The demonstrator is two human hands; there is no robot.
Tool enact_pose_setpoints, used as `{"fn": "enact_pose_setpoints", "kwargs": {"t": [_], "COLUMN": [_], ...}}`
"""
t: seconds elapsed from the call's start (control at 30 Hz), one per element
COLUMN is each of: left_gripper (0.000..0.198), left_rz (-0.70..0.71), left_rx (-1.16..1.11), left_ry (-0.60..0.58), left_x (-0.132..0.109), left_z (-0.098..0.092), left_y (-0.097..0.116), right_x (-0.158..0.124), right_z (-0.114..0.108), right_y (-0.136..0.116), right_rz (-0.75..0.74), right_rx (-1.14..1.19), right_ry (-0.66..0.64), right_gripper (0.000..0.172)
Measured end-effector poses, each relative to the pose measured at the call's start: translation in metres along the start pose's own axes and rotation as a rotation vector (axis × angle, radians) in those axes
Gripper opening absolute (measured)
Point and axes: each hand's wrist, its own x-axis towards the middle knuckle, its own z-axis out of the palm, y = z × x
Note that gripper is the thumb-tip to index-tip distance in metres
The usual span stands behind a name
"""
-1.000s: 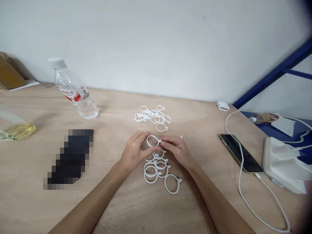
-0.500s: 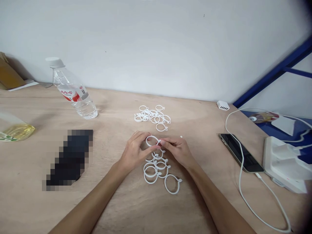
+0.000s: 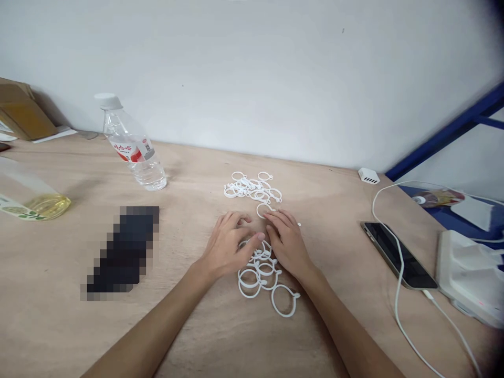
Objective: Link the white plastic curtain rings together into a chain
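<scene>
Well inboard: left hand (image 3: pixel 227 248), right hand (image 3: pixel 289 245) atop rings (image 3: pixel 263 261).

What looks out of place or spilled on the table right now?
Only the clear plastic bottle of yellow liquid, far left on the wooden table, lies on its side; no spill shows. The white plastic rings under the left hand and right hand look unbroken.

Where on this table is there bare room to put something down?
Bare wood lies between the bottle and far rings, and between the right hand and phone. Crowded: near rings by the left hand, cable by the phone.
</scene>
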Motion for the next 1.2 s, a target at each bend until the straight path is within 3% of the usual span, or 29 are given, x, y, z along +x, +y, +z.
{"fn": "enact_pose_setpoints", "kwargs": {"t": [0.13,0.3,0.47,0.57,0.67,0.8,1.0,1.2], "left_gripper": [0.022,0.022,0.043,0.044,0.038,0.032,0.028,0.023], "left_rz": [-0.043,-0.054,-0.080,-0.063,-0.060,-0.151,-0.205,-0.184], "left_rx": [-0.052,-0.082,-0.112,-0.146,-0.244,-0.319,-0.321,-0.330], "left_ry": [0.071,0.080,0.031,-0.018,-0.025,0.065,0.182,0.165], "left_x": [0.002,0.003,0.001,0.001,0.003,0.004,0.003,0.003], "left_z": [0.004,0.005,0.004,0.003,0.002,0.001,-0.002,-0.003], "left_y": [-0.003,-0.005,-0.005,-0.006,-0.007,-0.007,-0.005,-0.002], "right_x": [0.001,0.000,-0.005,-0.010,-0.014,-0.014,-0.008,-0.006], "right_z": [-0.003,-0.009,-0.009,-0.005,-0.002,-0.001,-0.005,-0.006], "right_y": [-0.001,-0.007,-0.020,-0.029,-0.034,-0.031,-0.025,-0.027], "right_rz": [-0.057,-0.091,-0.186,-0.204,-0.145,-0.069,0.275,0.215], "right_rx": [0.047,0.155,0.349,0.396,0.407,0.410,0.586,0.649], "right_ry": [0.008,0.022,0.077,0.082,0.120,0.167,0.068,0.014], "right_gripper": [0.023,0.021,0.018,0.016,0.015,0.016,0.028,0.021]}}
